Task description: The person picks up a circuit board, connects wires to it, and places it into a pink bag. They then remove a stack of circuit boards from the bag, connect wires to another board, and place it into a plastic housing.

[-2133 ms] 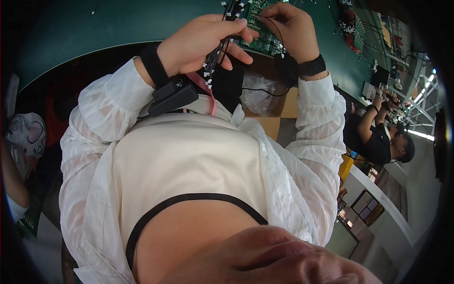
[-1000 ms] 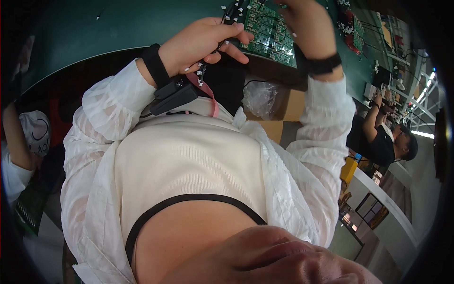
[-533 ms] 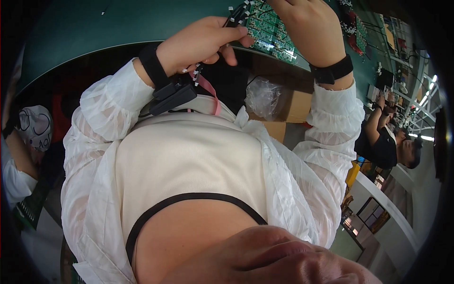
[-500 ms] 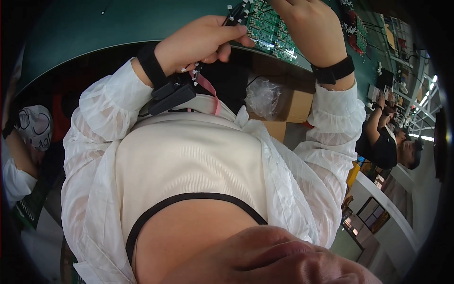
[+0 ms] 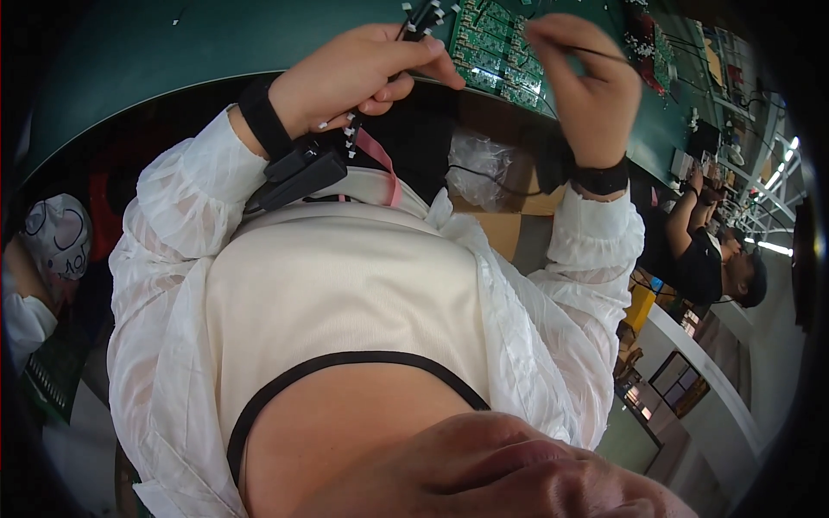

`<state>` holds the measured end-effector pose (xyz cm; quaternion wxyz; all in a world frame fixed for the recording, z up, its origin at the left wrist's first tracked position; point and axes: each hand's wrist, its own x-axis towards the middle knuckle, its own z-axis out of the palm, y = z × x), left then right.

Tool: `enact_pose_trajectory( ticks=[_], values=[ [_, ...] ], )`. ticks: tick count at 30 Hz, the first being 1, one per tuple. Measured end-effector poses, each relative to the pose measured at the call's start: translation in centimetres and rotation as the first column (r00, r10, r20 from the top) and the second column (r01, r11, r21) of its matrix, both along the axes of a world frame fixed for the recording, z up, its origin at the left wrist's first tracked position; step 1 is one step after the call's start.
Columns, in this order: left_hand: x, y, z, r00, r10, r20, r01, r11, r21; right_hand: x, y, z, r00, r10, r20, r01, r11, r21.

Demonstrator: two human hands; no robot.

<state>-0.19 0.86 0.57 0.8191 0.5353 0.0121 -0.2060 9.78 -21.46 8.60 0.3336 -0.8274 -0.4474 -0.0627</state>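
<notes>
My left hand (image 5: 367,73) is closed around a bundle of thin black cables (image 5: 422,19) with small white plugs; the plugs stick out above the fist and hang below it. Its forefinger points toward the near edge of a green circuit board panel (image 5: 484,39), which lies on the table. To the right of the panel, my right hand (image 5: 591,82) is raised, thumb and fingers pinched together and slightly blurred. A thin black cable (image 5: 604,55) runs from this pinch across the hand. Its end at the fingertips is too small to make out.
The green tabletop (image 5: 199,65) curves along the top. Another board (image 5: 661,65) with red and white parts lies at the right. Below the edge are a cardboard box (image 5: 496,233) and a clear plastic bag (image 5: 479,173). A person in black (image 5: 699,259) sits farther right.
My right hand has come off the board panel, back toward me and slightly right, with a thin black cable now showing across it. My left hand has shifted slightly left with its bundle.
</notes>
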Motion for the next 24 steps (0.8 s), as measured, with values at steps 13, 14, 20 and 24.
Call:
enact_pose_trajectory(
  ticks=[13,14,20,24],
  values=[
    [-0.1,-1.1,-0.6,0.996,-0.044,-0.072,0.045,0.999,0.012,-1.8,1.9,0.7,0.964,0.062,0.258,-0.11,0.978,0.179],
    [-0.2,-1.1,-0.8,0.997,-0.011,-0.081,0.01,1.0,-0.01,-1.8,2.0,-0.9,0.997,0.081,0.017,-0.082,0.994,0.075],
    [-0.7,-0.7,0.0,0.996,-0.066,-0.066,0.067,0.998,0.015,0.6,0.6,-5.1,0.907,-0.18,-0.38,0.148,0.982,-0.113],
    [-1.0,-1.0,0.2,0.998,-0.042,-0.052,0.043,0.999,0.016,1.3,0.5,-5.7,0.865,-0.174,-0.471,0.14,0.984,-0.106]
  ],
)
